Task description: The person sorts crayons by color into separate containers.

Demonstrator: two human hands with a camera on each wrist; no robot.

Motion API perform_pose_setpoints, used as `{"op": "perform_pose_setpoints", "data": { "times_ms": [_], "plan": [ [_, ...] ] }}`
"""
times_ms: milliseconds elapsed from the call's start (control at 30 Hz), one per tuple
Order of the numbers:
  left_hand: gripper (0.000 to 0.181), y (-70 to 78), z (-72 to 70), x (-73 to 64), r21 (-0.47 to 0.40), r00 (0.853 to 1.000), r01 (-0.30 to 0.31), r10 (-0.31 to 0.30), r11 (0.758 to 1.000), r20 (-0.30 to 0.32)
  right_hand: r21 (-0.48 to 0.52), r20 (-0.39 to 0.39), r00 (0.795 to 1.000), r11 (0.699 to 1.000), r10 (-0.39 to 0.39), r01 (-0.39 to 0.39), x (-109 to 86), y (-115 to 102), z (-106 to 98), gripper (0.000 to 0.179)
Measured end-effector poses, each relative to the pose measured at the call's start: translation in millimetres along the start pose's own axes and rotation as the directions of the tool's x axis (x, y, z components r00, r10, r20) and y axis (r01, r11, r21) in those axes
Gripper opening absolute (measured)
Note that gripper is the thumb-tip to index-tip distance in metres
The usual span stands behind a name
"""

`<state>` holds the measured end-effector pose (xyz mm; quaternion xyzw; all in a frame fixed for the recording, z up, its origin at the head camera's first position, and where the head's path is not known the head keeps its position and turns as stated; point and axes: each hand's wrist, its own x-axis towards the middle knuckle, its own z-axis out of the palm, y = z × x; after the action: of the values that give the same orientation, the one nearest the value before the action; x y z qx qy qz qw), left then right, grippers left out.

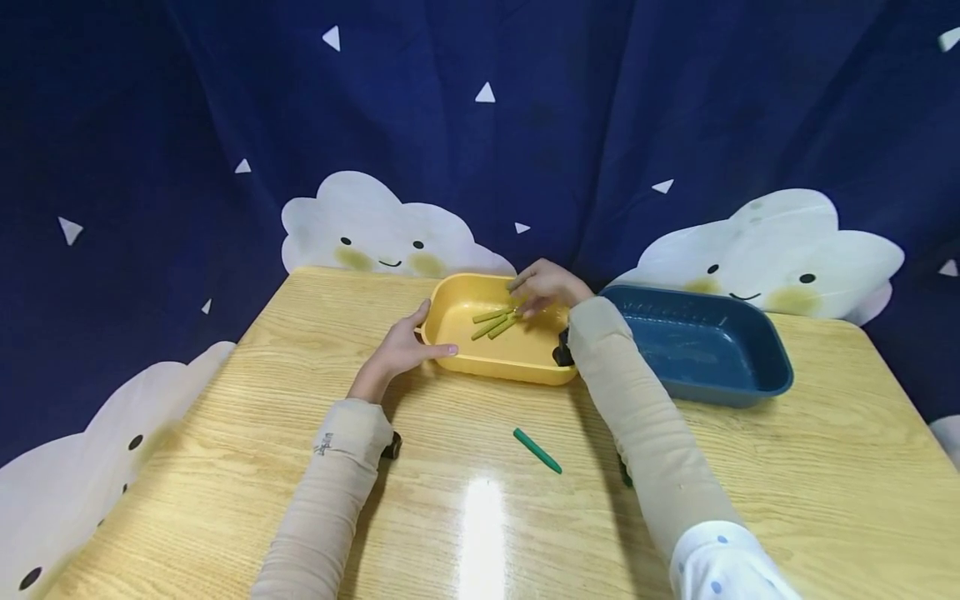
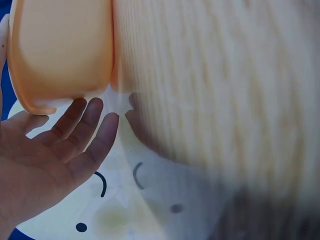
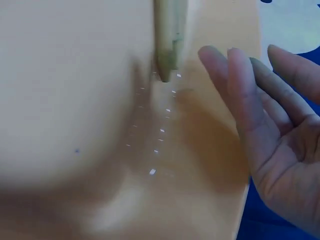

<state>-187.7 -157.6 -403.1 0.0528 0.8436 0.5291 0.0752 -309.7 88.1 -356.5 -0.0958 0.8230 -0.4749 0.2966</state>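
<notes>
My left hand [image 1: 403, 346] holds the left end of a yellow plastic basin [image 1: 517, 367], its thumb over the near rim. In the left wrist view its other fingers [image 2: 92, 112] lie against the outside of the end wall. Several slim yellow-green sticks, crayon-like [image 1: 489, 325], lie in the basin; one tapered tip [image 3: 165, 72] shows in the right wrist view. Over the basin's far right part, just right of the sticks, is my right hand [image 1: 546, 285]. Its fingers are apart and hold nothing.
A green crayon-like stick [image 1: 537, 451] lies on the wooden table [image 1: 450, 442] before the basin. Part of another green thing [image 1: 626, 473] shows beside my right forearm. To the right stands a dark blue basin [image 1: 697, 346]. A blue curtain [image 1: 480, 167] hangs behind the table.
</notes>
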Motion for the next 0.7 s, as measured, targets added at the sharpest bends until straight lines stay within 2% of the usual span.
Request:
{"op": "perform_pose_setpoints", "data": {
  "times_ms": [200, 367, 500, 700],
  "plan": [
    [0.104, 2.2, -0.9, -1.8, 0.036, 1.000, 0.026, -0.026, 0.999, -0.006, 0.045, -0.019, 0.999, 0.999, -0.027, 0.028, -9.7, -13, -9, 0.036],
    [0.103, 4.0, -1.4, -2.9, 0.039, 1.000, 0.016, -0.016, 0.999, -0.011, 0.074, -0.034, 0.997, 0.995, -0.066, 0.068, -21.2, -21, -17, 0.034],
    [0.103, 4.4, -0.9, -2.9, 0.040, 1.000, 0.009, -0.009, 0.999, 0.003, 0.099, -0.060, 0.995, 0.991, -0.079, 0.084, -30.4, -23, -21, 0.032],
    [0.104, 5.9, -1.0, -5.2, 0.068, 0.999, 0.040, -0.040, 0.997, -0.001, 0.145, -0.095, 0.989, 0.981, -0.113, 0.126, -46.7, -21, -20, 0.032]
  ]
}}
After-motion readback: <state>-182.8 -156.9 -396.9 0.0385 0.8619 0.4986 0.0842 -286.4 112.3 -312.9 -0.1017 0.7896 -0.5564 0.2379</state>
